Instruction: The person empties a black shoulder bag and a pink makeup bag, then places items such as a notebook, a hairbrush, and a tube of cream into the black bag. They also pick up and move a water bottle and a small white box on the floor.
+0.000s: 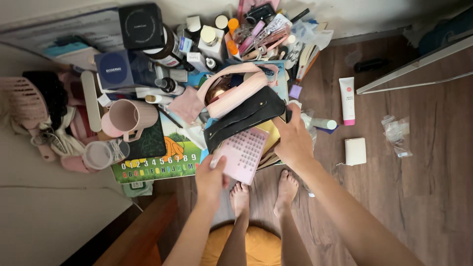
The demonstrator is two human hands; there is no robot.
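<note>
Your left hand (211,178) gripped the pink card of nail tips (243,153) at the heap's front edge, your right hand (294,139) clasped the black pouch (245,118) just above it, pink bag (231,93) behind, wooden floor (394,197) beneath.

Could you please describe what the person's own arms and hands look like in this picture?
Both forearms are bare, with no sleeves in view. The left hand and right hand wear no gloves, and no rings, watch or bracelets are visible.
</note>
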